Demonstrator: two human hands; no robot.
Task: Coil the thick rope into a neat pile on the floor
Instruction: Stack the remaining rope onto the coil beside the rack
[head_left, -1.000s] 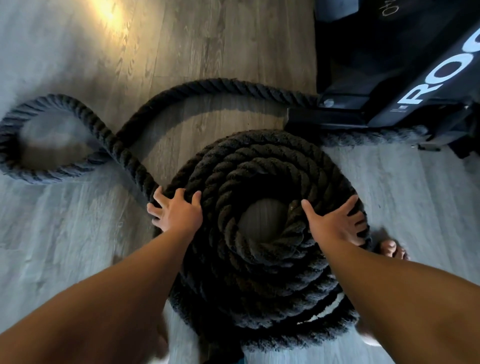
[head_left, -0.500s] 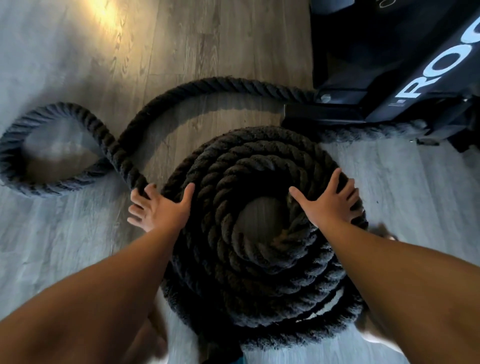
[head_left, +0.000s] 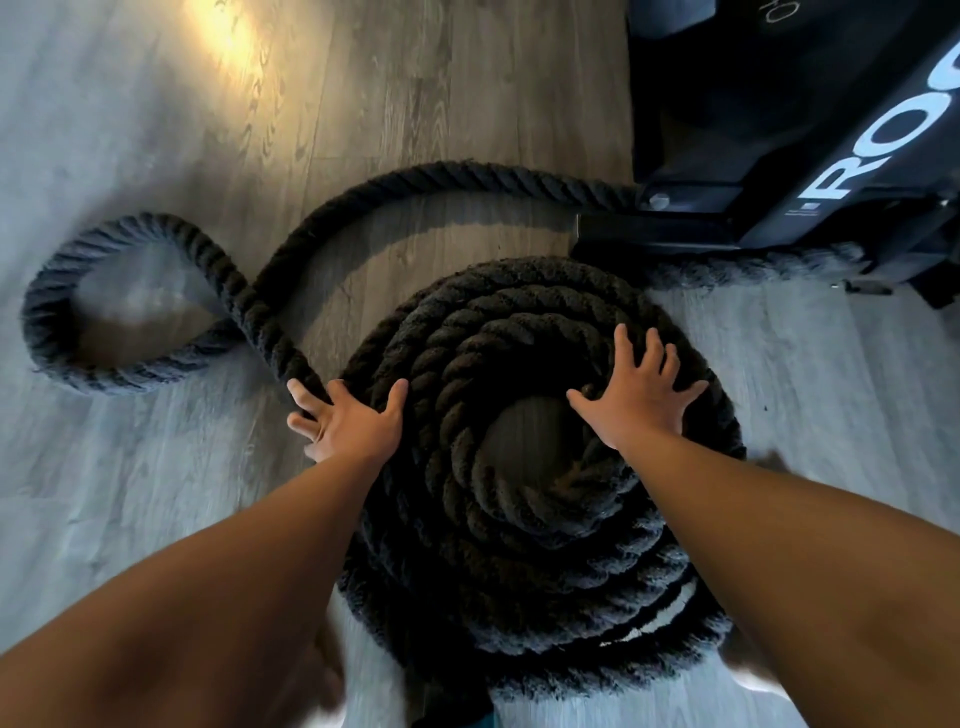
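Loose rope (head_left: 244, 306) runs diagonally far-left from left grip (head_left: 353, 426), the nearer; right grip (head_left: 644, 400) atop coil (head_left: 519, 551); both splayed flat, clamping nothing.

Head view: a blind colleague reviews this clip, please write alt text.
A left hand and right hand press, fingers spread, on a thick dark rope coil on a grey wood floor. Uncoiled rope loops left, then runs to black gym equipment.
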